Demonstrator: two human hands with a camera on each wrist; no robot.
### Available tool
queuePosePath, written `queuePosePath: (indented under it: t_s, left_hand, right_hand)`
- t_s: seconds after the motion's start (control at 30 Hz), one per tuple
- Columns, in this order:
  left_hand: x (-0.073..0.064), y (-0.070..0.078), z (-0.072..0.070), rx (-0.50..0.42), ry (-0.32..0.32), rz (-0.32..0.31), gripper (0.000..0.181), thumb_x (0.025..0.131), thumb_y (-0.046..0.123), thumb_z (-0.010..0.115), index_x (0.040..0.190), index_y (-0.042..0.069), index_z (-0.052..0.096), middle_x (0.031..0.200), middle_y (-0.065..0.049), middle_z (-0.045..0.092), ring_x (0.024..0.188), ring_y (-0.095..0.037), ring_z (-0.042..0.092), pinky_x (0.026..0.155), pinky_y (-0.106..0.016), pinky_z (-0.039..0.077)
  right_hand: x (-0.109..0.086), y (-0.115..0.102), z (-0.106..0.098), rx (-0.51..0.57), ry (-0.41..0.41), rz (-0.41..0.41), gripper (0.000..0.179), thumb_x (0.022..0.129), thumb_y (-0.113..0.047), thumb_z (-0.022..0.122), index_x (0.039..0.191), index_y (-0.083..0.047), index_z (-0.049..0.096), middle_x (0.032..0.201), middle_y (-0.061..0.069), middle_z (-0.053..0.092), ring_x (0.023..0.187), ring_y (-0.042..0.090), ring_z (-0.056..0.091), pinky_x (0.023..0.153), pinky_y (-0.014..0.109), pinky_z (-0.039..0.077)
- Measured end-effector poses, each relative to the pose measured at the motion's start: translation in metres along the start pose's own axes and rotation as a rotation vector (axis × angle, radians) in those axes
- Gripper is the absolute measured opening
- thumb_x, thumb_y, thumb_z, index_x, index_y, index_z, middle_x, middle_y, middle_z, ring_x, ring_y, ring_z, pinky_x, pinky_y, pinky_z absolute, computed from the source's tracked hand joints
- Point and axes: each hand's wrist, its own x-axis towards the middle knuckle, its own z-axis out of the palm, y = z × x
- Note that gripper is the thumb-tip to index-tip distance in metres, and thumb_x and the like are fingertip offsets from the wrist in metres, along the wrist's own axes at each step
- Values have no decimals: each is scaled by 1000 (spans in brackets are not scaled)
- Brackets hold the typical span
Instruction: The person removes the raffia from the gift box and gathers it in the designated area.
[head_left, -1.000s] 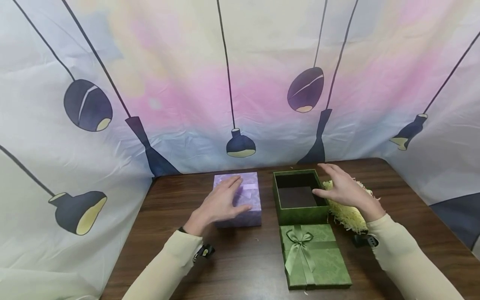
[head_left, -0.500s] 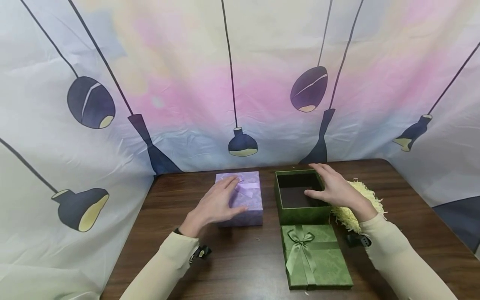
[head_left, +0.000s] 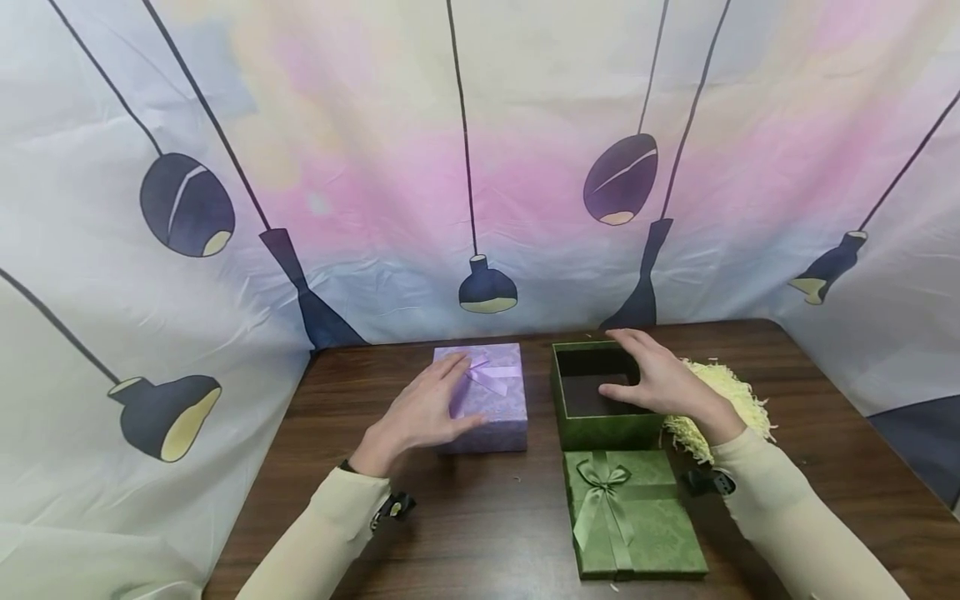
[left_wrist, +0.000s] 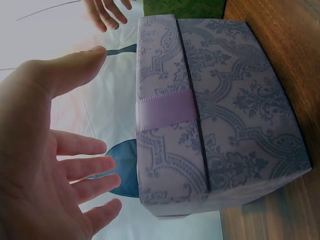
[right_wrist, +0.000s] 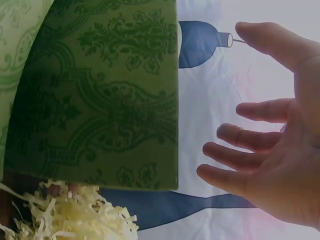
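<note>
A closed lilac gift box (head_left: pixel 498 408) with a ribbon bow stands on the table. Over its left part hovers my left hand (head_left: pixel 420 408), thumb spread from the fingers; in the left wrist view a gap shows between the fingertips and the lid. To the right is a green box (head_left: pixel 600 433) without its lid, dark inside. My right hand (head_left: pixel 663 379) hangs above its right side, holding nothing, the fingers spread in the right wrist view. The green lid (head_left: pixel 637 517), tied with a satin bow, lies in front of that box.
Pale yellow shredded paper (head_left: pixel 727 400) is heaped right of the green box, partly behind my right wrist. A printed cloth (head_left: pixel 375 208) hangs behind the dark wooden table (head_left: pixel 465 517). Small paper scraps lie on the tabletop.
Both hands have drifted a little to the left. The right hand now overlaps more of the green box and uncovers more of the shredded paper. The boxes stay in place.
</note>
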Motion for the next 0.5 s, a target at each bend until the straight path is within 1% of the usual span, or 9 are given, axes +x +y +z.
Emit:
queuePosePath:
  t_s: [0.2,0.37,0.5]
  left_hand:
    - [-5,-4,-3,-30,-9,-12,93,80,60,67,146,0,40,154,-17,36,142,-33,34,116,-46,30]
    - [-8,-8,-3,-28,-27,-18,93,81,60,66,147,1,39,155,-16,35,143,-32,34,116,-46,31]
    - [-10,-10,-3,-30,-24,-24,93,81,61,66,147,2,40,154,-16,36,142,-32,35,115,-46,32]
  right_hand:
    - [4,-5,6,17,10,-35,88,80,-48,76,148,-7,38,148,19,39,132,40,42,103,59,40]
    - [9,-12,11,31,7,-57,89,78,-47,78,147,-7,40,147,19,40,132,41,42,103,60,40]
    - [11,-16,15,35,1,-71,88,78,-46,78,147,-6,40,147,19,41,133,41,42,104,60,39]
